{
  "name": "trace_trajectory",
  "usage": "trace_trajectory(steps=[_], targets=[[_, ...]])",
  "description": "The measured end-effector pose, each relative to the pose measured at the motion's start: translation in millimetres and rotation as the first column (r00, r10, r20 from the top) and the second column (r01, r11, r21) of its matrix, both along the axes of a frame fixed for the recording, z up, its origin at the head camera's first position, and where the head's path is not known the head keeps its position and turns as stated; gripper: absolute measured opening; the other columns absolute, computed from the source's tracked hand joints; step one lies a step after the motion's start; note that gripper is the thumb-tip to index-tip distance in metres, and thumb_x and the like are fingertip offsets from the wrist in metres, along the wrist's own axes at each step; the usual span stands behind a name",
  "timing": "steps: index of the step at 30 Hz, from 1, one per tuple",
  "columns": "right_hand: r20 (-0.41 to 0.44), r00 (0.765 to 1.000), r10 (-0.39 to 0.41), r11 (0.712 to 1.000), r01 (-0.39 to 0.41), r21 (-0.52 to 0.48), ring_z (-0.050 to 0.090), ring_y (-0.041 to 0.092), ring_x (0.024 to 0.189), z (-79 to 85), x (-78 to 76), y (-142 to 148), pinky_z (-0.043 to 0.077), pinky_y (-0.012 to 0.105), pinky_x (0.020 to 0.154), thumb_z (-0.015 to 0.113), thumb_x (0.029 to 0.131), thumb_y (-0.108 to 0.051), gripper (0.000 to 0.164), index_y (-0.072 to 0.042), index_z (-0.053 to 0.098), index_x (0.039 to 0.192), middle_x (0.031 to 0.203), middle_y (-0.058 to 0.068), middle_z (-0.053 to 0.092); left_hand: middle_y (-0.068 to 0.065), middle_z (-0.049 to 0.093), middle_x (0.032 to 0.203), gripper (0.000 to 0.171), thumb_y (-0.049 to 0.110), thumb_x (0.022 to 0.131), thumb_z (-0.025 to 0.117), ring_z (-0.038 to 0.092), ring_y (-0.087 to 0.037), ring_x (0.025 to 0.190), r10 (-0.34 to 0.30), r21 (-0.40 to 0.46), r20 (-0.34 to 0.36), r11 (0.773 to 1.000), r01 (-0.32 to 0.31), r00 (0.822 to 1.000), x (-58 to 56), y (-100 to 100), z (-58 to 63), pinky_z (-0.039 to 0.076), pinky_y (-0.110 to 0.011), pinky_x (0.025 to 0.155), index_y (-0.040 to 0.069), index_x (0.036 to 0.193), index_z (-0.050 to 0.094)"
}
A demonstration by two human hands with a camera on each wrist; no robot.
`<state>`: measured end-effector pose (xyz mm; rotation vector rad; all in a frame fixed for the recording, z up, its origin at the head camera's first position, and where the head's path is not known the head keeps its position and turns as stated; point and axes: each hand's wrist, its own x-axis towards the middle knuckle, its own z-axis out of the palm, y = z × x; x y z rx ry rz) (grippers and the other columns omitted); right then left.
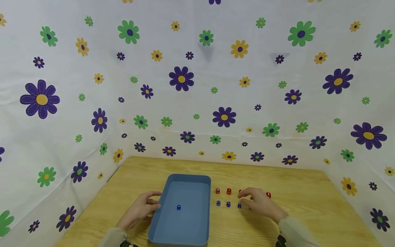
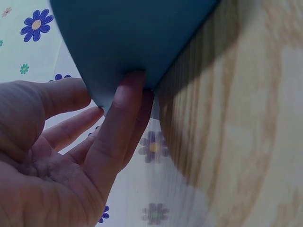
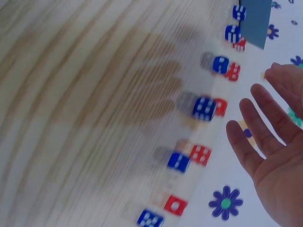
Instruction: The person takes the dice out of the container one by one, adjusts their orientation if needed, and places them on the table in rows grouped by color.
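A blue-grey rectangular tray [image 1: 192, 219] stands on the wooden table with one blue die [image 1: 178, 207] inside. My left hand [image 1: 140, 208] is at the tray's left side; in the left wrist view its fingers [image 2: 113, 123] touch the outer wall, loosely bent. To the right of the tray lie a row of red dice [image 1: 229, 191] and, nearer me, a row of blue dice [image 1: 228, 204]. Over these rows hovers my right hand [image 1: 260, 203], hiding some dice. The right wrist view shows its fingers [image 3: 270, 118] spread, with nothing held, apart from the blue dice [image 3: 204, 109].
The light wooden table [image 1: 296, 192] reaches back to a white flower-printed cloth [image 1: 203, 99] hung around three sides. A red die [image 1: 268, 195] shows just past the right hand.
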<state>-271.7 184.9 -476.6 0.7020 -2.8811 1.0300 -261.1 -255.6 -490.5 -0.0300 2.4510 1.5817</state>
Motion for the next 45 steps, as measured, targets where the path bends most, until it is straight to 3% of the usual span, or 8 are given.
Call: trace_trajectory(steps=[4, 19, 30, 37, 45], targets=[[-0.022, 0.999, 0.031, 0.999, -0.032, -0.018, 0.064, 0.027, 0.106, 1.0, -4.0, -15, 0.053, 0.05, 0.088, 0.065, 0.094, -0.014, 0.016, -0.008, 0.073, 0.106, 0.11, 0.004, 0.071, -0.018, 0.064, 0.108, 0.046, 0.001, 0.094, 0.061, 0.064, -0.023, 0.084, 0.017, -0.007, -0.012, 1.0, -0.017, 1.0, -0.1, 2, 1.2, 0.056, -0.038, 0.059, 0.006, 0.138, 0.052], [-0.108, 0.975, 0.195, 0.978, -0.201, -0.05, 0.064, 0.028, 0.109, 5.0, -8.7, -85, 0.052, 0.049, 0.091, 0.063, 0.095, -0.011, 0.018, -0.004, 0.072, 0.109, 0.111, 0.007, 0.071, -0.019, 0.063, 0.107, 0.051, 0.003, 0.092, 0.064, 0.066, -0.023, 0.084, -0.012, 0.039, 0.005, 0.999, 0.011, 1.0, 1.3, 0, -0.4, 0.058, -0.042, 0.06, 0.005, 0.14, 0.049], [-0.135, 0.966, 0.221, 0.972, -0.207, 0.111, 0.061, 0.023, 0.117, 9.6, -17.8, -123, 0.049, 0.043, 0.101, 0.068, 0.093, -0.021, 0.024, -0.009, 0.073, 0.113, 0.117, 0.001, 0.07, -0.019, 0.064, 0.109, 0.05, 0.002, 0.092, 0.063, 0.066, -0.023, 0.086, 0.0, 0.035, 0.006, 0.999, 0.0, 1.0, 1.1, 0, -0.8, 0.058, -0.043, 0.06, 0.006, 0.14, 0.05], [-0.131, 0.966, 0.223, 0.948, -0.184, 0.26, 0.057, 0.023, 0.121, 9.5, -22.8, -144, 0.049, 0.04, 0.101, 0.075, 0.086, -0.036, 0.045, -0.014, 0.068, 0.125, 0.127, 0.003, 0.065, -0.019, 0.064, 0.11, 0.05, 0.001, 0.092, 0.063, 0.067, -0.023, 0.087, -0.005, 0.029, 0.011, 1.0, 0.005, 1.0, 1.7, 2, 1.5, 0.058, -0.043, 0.061, 0.006, 0.14, 0.05], [-0.091, 0.971, 0.22, 0.916, -0.173, 0.363, 0.054, 0.022, 0.124, 11.3, -23.1, -168, 0.047, 0.041, 0.103, 0.078, 0.082, -0.043, 0.051, -0.02, 0.067, 0.127, 0.13, 0.001, 0.063, -0.021, 0.062, 0.109, 0.051, 0.002, 0.091, 0.064, 0.067, -0.023, 0.086, -0.012, 0.037, -0.001, 0.999, 0.012, 1.0, 1.1, 1, 0.4, 0.059, -0.044, 0.06, 0.004, 0.141, 0.049]])
